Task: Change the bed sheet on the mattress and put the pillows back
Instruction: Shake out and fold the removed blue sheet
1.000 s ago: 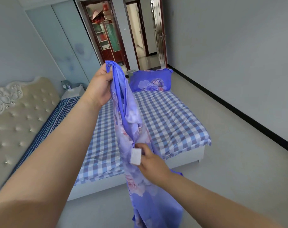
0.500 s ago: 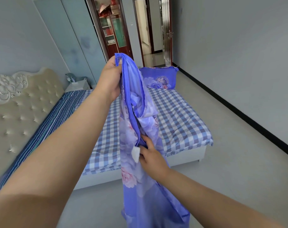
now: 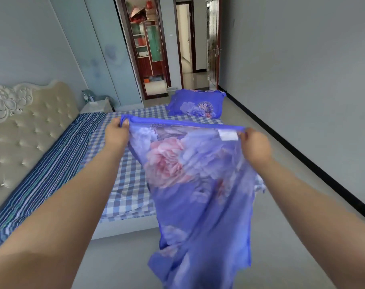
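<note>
two hands (image 3: pixel 117 136) (image 3: pixel 255 147) hold one sheet (image 3: pixel 198 184)

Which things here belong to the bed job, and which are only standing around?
Job: floral sheet, gripped by left hand and right hand; checked sheet on the bed; floral pillow.
Standing around: nightstand, waste bin, headboard.
</note>
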A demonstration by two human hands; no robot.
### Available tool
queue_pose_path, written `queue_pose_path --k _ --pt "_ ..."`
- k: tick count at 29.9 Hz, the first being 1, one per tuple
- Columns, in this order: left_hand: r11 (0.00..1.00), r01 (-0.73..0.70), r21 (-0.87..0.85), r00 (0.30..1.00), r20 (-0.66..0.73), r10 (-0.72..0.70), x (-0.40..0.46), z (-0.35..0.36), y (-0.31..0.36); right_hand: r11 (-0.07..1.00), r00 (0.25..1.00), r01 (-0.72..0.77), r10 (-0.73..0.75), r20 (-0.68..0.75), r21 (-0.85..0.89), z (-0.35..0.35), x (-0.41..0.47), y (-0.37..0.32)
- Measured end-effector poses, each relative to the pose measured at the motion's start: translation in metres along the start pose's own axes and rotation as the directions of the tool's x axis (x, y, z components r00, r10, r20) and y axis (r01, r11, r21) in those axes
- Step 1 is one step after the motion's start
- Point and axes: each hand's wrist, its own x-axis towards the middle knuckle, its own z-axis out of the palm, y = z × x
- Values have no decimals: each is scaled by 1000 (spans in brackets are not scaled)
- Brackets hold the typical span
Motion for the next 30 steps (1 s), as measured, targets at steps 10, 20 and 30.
queue_pose_path --k 10,20,30 --pt "967 -109 -232 970 -238 52 41 -28 45 892 801 388 -203 564 -231 38 -72 17" --pt "981 -104 -161 949 -313 49 45 -41 25 954 867 -163 259 425 -251 76 -100 95" --pt "968 210 138 950 -264 -168 43 -95 -35 986 982 -162 165 95 -39 41 -33 74"
